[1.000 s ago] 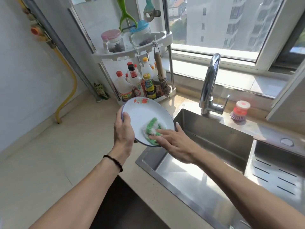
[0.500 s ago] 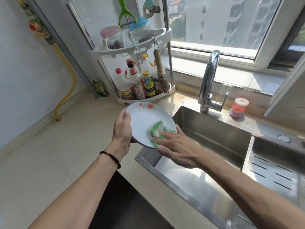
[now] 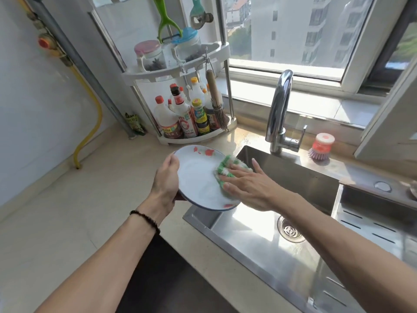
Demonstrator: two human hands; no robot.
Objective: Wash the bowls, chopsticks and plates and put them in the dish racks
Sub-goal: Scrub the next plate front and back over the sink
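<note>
Both forearms reach forward from the bottom edge; the left wrist carries a dark bead bracelet (image 3: pixel 145 219). The left hand (image 3: pixel 165 180) is raised with its back to the camera, its grip closed on the left rim of the plate (image 3: pixel 198 177), thumb over the near face and fingers hidden behind. The plate is white with a dark rim and red motifs. It is held tilted, face toward the person, above the front left corner of the sink (image 3: pixel 259 240) where it meets the bench (image 3: pixel 67 211).

The right hand (image 3: pixel 248 185) lies flat with fingers straight and spread, pressing a green-and-white cloth (image 3: pixel 225 168) against the right part of the plate's face; this grip is open, not curled round the cloth.

Compared with half a second ago, the cloth and right hand sit higher on the plate, near its upper right edge, where before they were at the lower right. A red mark now shows at the plate's lower rim. The left hand's hold is unchanged.

Beyond, the chrome faucet (image 3: pixel 278 109) stands at the sink's back edge, with a pink-and-purple brush (image 3: pixel 321 146) to its right. A corner shelf (image 3: pixel 178 71) of bottles and jars stands on the bench by the window (image 3: pixel 293 30).
</note>
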